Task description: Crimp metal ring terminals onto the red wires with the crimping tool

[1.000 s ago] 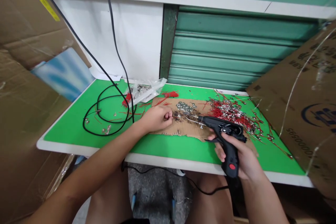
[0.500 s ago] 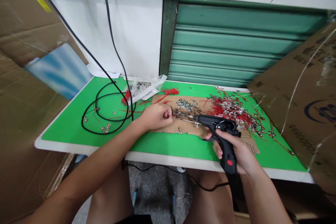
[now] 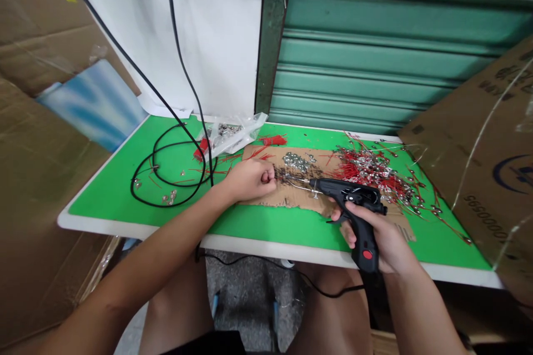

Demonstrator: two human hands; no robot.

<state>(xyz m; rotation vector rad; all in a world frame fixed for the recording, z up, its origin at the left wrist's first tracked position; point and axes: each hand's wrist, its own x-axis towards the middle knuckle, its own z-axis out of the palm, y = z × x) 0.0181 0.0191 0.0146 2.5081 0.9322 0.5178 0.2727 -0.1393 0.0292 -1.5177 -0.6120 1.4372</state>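
My right hand (image 3: 389, 238) grips the handle of a black soldering gun (image 3: 364, 233) with a red button near its base. Its metal tip points left, over scorched marks on a brown cardboard sheet (image 3: 300, 203). Close by that tip, my left hand (image 3: 254, 182) is closed in a pinch above the cardboard's left part. What the fingertips hold is too small to make out. Just behind the tip lies a pile of small silvery metal parts (image 3: 296, 161). To the right is a heap of red wires with shiny metal ends (image 3: 366, 169).
A clear plastic bag (image 3: 233, 136) of small metal parts and bundled red wires (image 3: 275, 140) lie at the back. Black cable (image 3: 137, 199) loops over the green tabletop (image 3: 112, 172). Cardboard boxes stand left and right (image 3: 491, 177). Another cord (image 3: 258, 258) hangs below the table edge.
The view has shifted slightly. Both hands and the soldering gun keep nearly the same places over the cardboard, with the tip still near my left fingertips.
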